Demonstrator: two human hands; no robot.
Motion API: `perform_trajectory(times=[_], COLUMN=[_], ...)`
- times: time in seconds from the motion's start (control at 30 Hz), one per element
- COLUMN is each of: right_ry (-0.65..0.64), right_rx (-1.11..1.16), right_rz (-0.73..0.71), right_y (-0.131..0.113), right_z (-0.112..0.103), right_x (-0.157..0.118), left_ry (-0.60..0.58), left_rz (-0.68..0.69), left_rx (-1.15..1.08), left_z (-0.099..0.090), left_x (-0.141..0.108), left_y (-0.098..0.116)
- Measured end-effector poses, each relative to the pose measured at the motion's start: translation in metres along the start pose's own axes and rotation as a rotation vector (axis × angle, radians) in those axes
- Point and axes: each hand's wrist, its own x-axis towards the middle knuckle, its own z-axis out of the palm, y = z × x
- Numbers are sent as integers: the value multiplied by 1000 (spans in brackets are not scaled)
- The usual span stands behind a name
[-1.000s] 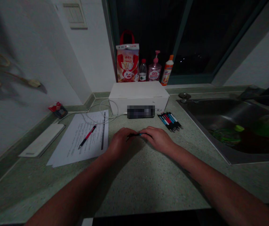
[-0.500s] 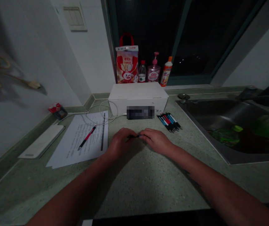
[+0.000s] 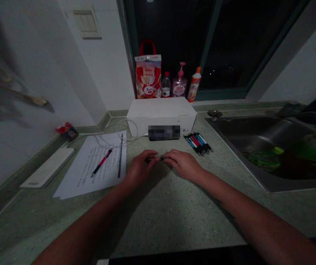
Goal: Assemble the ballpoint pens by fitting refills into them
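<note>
Over the middle of the counter, my left hand (image 3: 143, 164) and my right hand (image 3: 182, 163) meet fingertip to fingertip. Both are closed on a slim dark pen (image 3: 162, 159) with a bit of blue; fingers cover most of it. To the right of my right hand lies a row of several pens (image 3: 198, 143) in black, red, blue and white. A red and black pen (image 3: 102, 163) rests on printed sheets of paper (image 3: 75, 180), left of my left hand.
A white box (image 3: 160, 108) stands behind my hands, with a phone (image 3: 164, 133) leaning on it and a white cable (image 3: 116, 127) attached. A white flat slab (image 3: 49, 167) lies far left. The sink (image 3: 257, 176) is right. Bottles (image 3: 179, 84) and a red bag (image 3: 148, 77) line the window.
My left fingers have shifted on the pen, and its dark length that showed between the fingers is now mostly covered. My right hand has hardly moved.
</note>
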Motion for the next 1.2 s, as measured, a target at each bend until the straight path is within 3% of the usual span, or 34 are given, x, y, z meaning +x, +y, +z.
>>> perform_trajectory(times=[0.73, 1.2], right_ry=[15, 10], right_rx=[-22, -11], right_rz=[26, 40], right_y=[-1, -2], right_z=[-3, -5], right_x=[0, 1], left_ry=[18, 65], left_rz=[-129, -76], left_rx=[-86, -58], left_z=[-1, -5], left_x=[0, 1], left_y=[6, 8])
